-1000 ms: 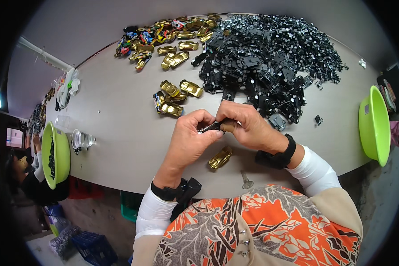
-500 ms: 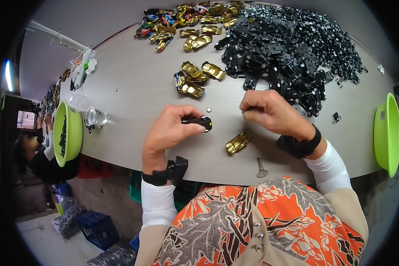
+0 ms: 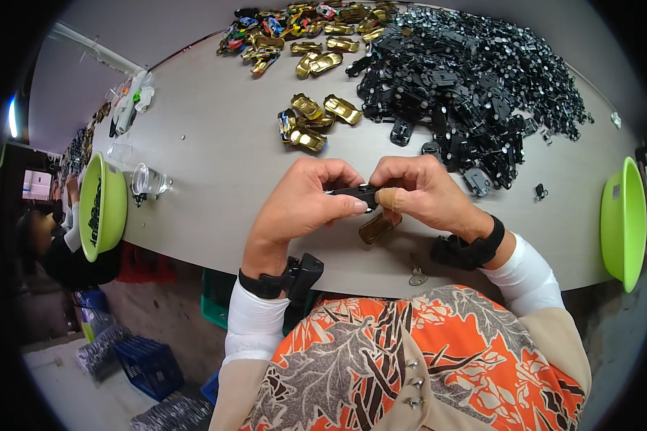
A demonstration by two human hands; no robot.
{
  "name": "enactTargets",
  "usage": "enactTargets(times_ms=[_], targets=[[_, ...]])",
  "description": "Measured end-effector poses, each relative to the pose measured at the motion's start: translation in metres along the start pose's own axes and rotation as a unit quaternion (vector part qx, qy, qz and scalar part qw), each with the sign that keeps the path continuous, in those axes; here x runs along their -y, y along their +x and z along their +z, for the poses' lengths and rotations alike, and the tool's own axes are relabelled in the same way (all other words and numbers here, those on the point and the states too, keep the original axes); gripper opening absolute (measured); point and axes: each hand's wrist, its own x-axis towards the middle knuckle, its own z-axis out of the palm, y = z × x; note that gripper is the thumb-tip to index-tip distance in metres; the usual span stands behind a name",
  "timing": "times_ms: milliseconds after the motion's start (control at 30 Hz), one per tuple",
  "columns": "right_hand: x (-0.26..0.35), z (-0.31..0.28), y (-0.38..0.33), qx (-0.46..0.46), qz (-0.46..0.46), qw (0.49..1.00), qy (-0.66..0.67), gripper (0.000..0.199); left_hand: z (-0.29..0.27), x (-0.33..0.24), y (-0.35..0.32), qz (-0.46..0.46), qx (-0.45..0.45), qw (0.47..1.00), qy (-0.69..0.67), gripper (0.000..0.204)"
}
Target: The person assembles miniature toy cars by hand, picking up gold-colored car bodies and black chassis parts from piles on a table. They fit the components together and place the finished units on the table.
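A black toy car chassis (image 3: pixel 357 192) is held level between my two hands over the table. My left hand (image 3: pixel 300 200) pinches its left end between thumb and fingers. At its right end, my right hand (image 3: pixel 431 194) grips it with closed fingers; a tan bandage wraps one of its digits. Just below them, a gold toy car body (image 3: pixel 378 229) lies on the table, partly covered by the right fingers. A small metal key (image 3: pixel 418 276) rests near the front edge, partly in shadow.
Black chassis (image 3: pixel 438 93) form a big pile at the back right. Gold car bodies (image 3: pixel 341 109) lie in a group beyond my hands, with more behind. Green basins (image 3: pixel 624 223) stand at either side. A clear cup (image 3: pixel 149 181) lies at left; another person (image 3: pixel 50 233) sits far left.
My right hand has moved left and closed on the chassis. My left hand has shifted slightly right with it. A small round part beside the left hand is now out of sight.
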Motion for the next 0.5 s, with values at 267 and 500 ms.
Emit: enactTargets(times_ms=[267, 500], targets=[[-0.0004, 0.0025, 0.0, 0.003, -0.013, 1.0, 0.01, 0.01, 0.0007, 0.0021, -0.0024, -0.002, 0.005, 0.999, -0.034, 0.019], [-0.0049, 0.0032, -0.0017, 0.002, -0.044, 0.998, -0.034, 0.009, 0.0058, 0.0031, -0.0033, 0.009, -0.001, 0.999, -0.05, 0.018]])
